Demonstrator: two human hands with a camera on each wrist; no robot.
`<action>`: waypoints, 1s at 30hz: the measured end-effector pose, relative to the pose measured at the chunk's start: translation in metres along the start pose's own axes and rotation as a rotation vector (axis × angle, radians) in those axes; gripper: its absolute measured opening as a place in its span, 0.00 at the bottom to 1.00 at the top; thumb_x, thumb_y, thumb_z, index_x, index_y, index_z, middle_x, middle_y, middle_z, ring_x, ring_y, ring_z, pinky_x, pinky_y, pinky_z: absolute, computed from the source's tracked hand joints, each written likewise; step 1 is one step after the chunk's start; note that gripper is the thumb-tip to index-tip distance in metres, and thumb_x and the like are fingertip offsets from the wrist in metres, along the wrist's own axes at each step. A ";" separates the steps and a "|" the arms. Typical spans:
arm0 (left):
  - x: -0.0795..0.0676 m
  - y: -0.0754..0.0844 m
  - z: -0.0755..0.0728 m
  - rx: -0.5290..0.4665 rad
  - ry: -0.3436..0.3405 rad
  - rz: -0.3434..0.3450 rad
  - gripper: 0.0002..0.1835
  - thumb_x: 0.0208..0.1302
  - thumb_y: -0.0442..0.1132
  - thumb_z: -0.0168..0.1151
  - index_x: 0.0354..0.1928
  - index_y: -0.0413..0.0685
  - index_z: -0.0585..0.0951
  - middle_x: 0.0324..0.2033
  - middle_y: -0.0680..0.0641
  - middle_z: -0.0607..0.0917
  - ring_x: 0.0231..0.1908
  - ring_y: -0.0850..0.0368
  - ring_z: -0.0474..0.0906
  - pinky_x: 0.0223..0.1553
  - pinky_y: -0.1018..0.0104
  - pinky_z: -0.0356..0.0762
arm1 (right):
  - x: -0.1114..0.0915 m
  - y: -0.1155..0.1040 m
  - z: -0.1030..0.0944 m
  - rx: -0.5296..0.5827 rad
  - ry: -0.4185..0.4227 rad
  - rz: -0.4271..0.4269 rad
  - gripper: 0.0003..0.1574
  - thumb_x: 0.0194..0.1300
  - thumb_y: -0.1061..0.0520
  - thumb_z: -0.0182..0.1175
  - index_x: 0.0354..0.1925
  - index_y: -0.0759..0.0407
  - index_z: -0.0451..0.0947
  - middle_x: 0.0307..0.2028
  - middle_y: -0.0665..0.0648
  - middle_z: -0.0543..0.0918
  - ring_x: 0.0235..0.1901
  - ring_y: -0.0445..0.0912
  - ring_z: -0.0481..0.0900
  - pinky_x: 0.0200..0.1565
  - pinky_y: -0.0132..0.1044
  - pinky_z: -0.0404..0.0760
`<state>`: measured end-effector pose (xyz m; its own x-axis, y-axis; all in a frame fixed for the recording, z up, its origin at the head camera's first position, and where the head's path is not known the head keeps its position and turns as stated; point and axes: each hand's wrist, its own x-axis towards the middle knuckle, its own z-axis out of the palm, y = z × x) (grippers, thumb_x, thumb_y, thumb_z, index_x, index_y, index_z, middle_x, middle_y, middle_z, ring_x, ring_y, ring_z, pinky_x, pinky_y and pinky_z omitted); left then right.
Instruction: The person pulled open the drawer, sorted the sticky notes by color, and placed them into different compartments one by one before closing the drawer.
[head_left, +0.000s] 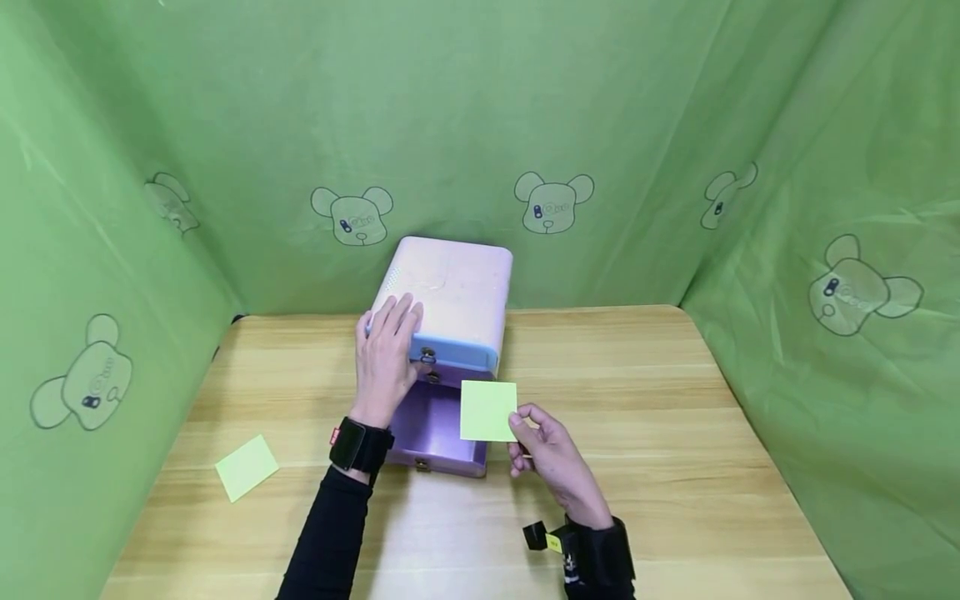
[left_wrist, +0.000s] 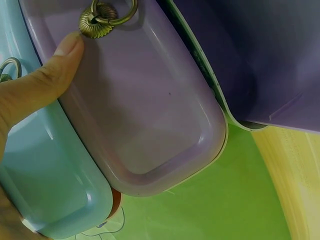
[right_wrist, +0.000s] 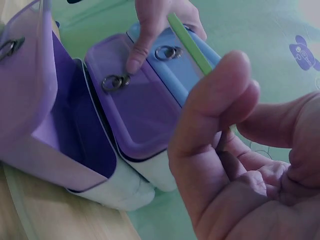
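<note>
A small drawer cabinet (head_left: 453, 279) with a pale pink top stands at the back of the table. My left hand (head_left: 384, 358) rests on its top left front corner, fingers extended over the top. In the left wrist view, the thumb touches the closed purple drawer front (left_wrist: 145, 110) beside its brass ring pull (left_wrist: 97, 21). The bottom purple drawer (head_left: 438, 417) is pulled out; its visible inside is bare. Above that drawer's right side, my right hand (head_left: 558, 462) pinches a yellow-green sticky note (head_left: 487, 410) between thumb and fingers. The note appears edge-on in the right wrist view.
A second yellow-green note (head_left: 247, 468) lies on the wooden table (head_left: 637, 400), left of the left forearm. The blue top drawer front (head_left: 461, 352) is closed. Green cloth (head_left: 450, 108) with bear-head prints surrounds the table at the back and both sides.
</note>
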<state>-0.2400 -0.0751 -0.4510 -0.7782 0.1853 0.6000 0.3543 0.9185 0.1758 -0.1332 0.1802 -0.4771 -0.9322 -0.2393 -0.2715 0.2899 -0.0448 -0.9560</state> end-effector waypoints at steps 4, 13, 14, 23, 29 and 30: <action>-0.001 0.000 0.001 -0.006 0.006 0.003 0.55 0.28 0.39 0.89 0.67 0.51 0.74 0.70 0.46 0.75 0.71 0.44 0.69 0.73 0.41 0.61 | 0.001 0.002 0.005 -0.020 -0.036 -0.012 0.16 0.79 0.49 0.51 0.48 0.61 0.68 0.21 0.49 0.75 0.19 0.39 0.74 0.28 0.32 0.84; 0.000 0.000 0.001 -0.013 0.022 0.012 0.55 0.25 0.40 0.90 0.66 0.50 0.75 0.70 0.45 0.76 0.70 0.44 0.70 0.72 0.42 0.62 | 0.005 0.004 0.018 -0.009 -0.070 -0.007 0.20 0.78 0.49 0.54 0.51 0.67 0.68 0.21 0.49 0.80 0.20 0.38 0.76 0.29 0.32 0.85; 0.000 0.000 0.000 -0.010 0.022 0.012 0.55 0.26 0.40 0.90 0.66 0.50 0.75 0.70 0.45 0.76 0.70 0.44 0.70 0.72 0.42 0.62 | 0.006 0.004 0.020 -0.007 -0.078 -0.014 0.20 0.78 0.50 0.54 0.51 0.67 0.68 0.21 0.49 0.81 0.20 0.38 0.77 0.29 0.31 0.85; 0.000 -0.001 -0.001 -0.017 -0.009 0.003 0.54 0.29 0.41 0.89 0.67 0.51 0.73 0.71 0.46 0.75 0.72 0.44 0.68 0.73 0.41 0.61 | 0.011 0.008 0.034 -0.025 -0.109 -0.035 0.15 0.78 0.54 0.52 0.50 0.66 0.69 0.23 0.50 0.83 0.21 0.37 0.78 0.29 0.31 0.85; -0.001 -0.001 0.000 -0.018 -0.011 0.000 0.54 0.31 0.39 0.88 0.68 0.51 0.73 0.71 0.46 0.74 0.72 0.44 0.67 0.73 0.41 0.60 | 0.015 0.007 0.043 -0.044 -0.123 -0.044 0.16 0.77 0.55 0.53 0.50 0.69 0.69 0.26 0.52 0.84 0.22 0.37 0.79 0.30 0.31 0.86; -0.001 -0.002 0.000 -0.016 -0.006 0.000 0.54 0.31 0.39 0.88 0.67 0.51 0.73 0.71 0.46 0.74 0.72 0.44 0.68 0.73 0.41 0.60 | 0.016 0.007 0.045 -0.048 -0.127 -0.050 0.16 0.77 0.56 0.53 0.50 0.70 0.68 0.26 0.52 0.84 0.21 0.37 0.78 0.29 0.31 0.86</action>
<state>-0.2398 -0.0770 -0.4518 -0.7814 0.1879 0.5951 0.3629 0.9126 0.1882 -0.1363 0.1329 -0.4832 -0.9094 -0.3588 -0.2102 0.2306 -0.0144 -0.9729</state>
